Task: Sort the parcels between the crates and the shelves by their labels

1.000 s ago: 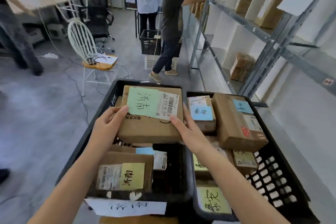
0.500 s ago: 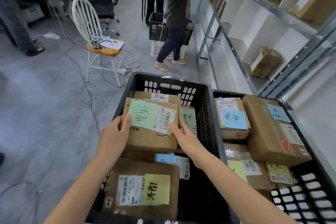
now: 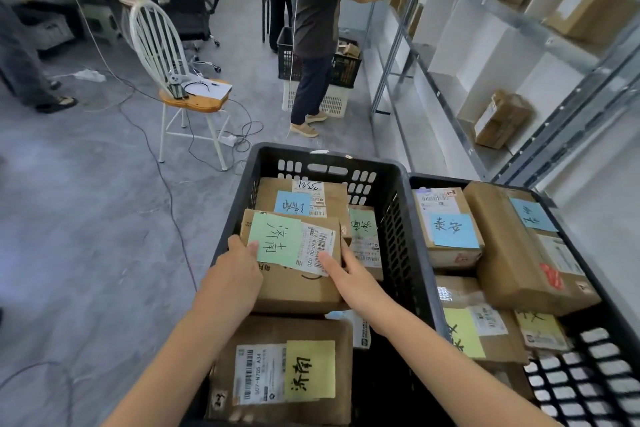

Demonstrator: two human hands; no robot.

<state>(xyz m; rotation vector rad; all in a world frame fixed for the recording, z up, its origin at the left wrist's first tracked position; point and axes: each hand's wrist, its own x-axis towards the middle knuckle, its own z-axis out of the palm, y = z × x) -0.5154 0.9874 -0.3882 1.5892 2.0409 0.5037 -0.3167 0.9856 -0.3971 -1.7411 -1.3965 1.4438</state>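
- Nearest the camera, a brown parcel [image 3: 277, 371] with a yellow note reading 济南 lies in the left black crate [image 3: 239, 204].
- Just beyond, the left hand [image 3: 235, 274] and right hand [image 3: 353, 282] clasp the sides of a cardboard box [image 3: 294, 263] inside that crate; its green note reads 济南, its barcode label "516-K20-00 020". It looks stiff and probably light, best gripped by opposite edges.
- Farther right, a blue note [image 3: 453, 230] reads 泰安.
- Beyond, metal shelves [image 3: 519, 55] hold more boxes.

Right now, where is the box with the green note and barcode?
The green-note box sits in the left black crate, held between the left hand and right hand, atop other parcels, just behind the yellow-note box.
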